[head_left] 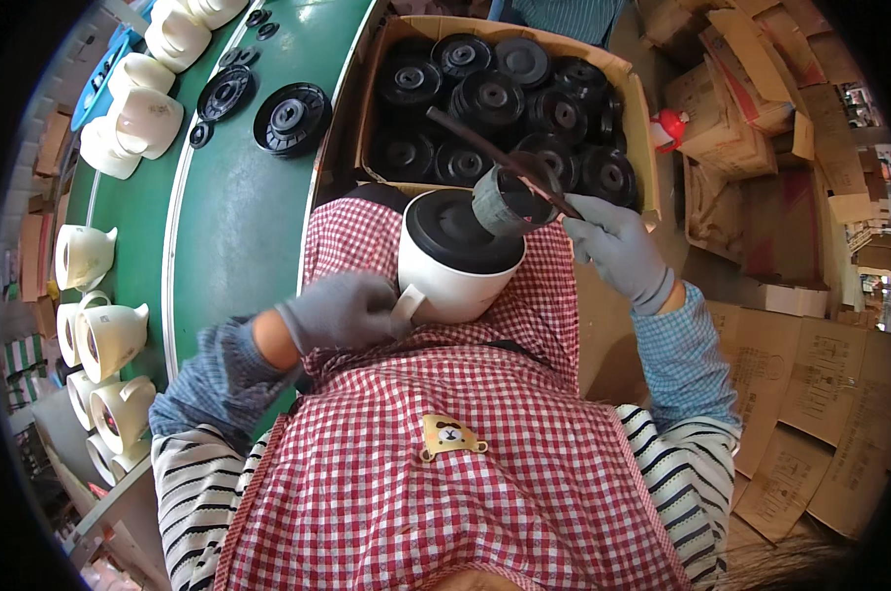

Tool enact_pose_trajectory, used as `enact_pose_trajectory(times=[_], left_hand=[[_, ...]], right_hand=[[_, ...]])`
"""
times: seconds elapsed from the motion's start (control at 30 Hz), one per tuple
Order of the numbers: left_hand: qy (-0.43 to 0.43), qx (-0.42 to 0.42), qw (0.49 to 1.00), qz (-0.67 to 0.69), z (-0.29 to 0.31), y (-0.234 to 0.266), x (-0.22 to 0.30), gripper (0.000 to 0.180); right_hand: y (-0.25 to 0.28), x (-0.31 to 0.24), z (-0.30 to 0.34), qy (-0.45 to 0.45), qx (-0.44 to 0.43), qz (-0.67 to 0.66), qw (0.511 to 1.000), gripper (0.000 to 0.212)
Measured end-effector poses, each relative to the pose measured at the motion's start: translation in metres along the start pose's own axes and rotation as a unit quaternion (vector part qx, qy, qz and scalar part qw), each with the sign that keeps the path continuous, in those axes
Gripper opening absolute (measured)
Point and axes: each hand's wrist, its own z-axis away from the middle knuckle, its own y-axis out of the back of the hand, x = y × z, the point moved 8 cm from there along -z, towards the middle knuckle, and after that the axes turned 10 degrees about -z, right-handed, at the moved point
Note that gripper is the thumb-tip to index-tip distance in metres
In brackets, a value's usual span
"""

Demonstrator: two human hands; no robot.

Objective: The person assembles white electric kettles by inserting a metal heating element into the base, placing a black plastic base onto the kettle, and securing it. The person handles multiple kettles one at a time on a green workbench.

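Observation:
A white jug rests on my lap against the red checked apron, with a round black cap piece on its upward end. My left hand, in a grey glove, is closed at the jug's handle, slightly smeared by motion. In its grey glove, my right hand grips a mallet-like tool, a brown rod with a short dark grey cylinder across it. The cylinder hangs over the right edge of the black cap; whether they touch I cannot tell.
Ahead, a cardboard box holds many black discs. On the green workbench at left lie black discs and smaller rings; white jugs line its far side. Cartons and flattened cardboard fill the right, near a red-capped object.

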Motion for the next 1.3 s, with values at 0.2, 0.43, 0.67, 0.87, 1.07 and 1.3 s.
enact_pose_trajectory(times=[0.2,0.43,0.67,0.87,1.07,1.3], left_hand=[[-0.252,0.476,0.812,-0.226,-0.006,0.158,0.074,0.036],[-0.148,0.245,0.948,-0.14,-0.1,0.122,0.003,0.022],[-0.128,0.152,0.974,-0.11,-0.122,0.118,-0.012,0.023],[-0.095,0.082,0.992,-0.026,-0.147,0.113,-0.031,0.037],[-0.079,0.059,0.994,-0.047,-0.214,0.087,-0.037,0.038],[-0.207,0.353,0.911,0.051,-0.182,0.119,-0.037,0.023]], right_hand=[[-0.015,0.012,-0.047,-0.09,-0.095,0.02,0.991,0.03],[-0.035,0.008,-0.068,-0.144,-0.189,0.108,0.965,0.027],[-0.045,-0.008,-0.066,-0.047,-0.277,0.339,0.898,0.048],[-0.049,-0.017,-0.07,0.24,-0.161,0.399,0.87,0.091],[-0.116,-0.053,-0.057,0.272,-0.304,0.271,0.872,0.119],[-0.13,0.004,-0.09,0.326,0.18,0.876,-0.305,0.102]])
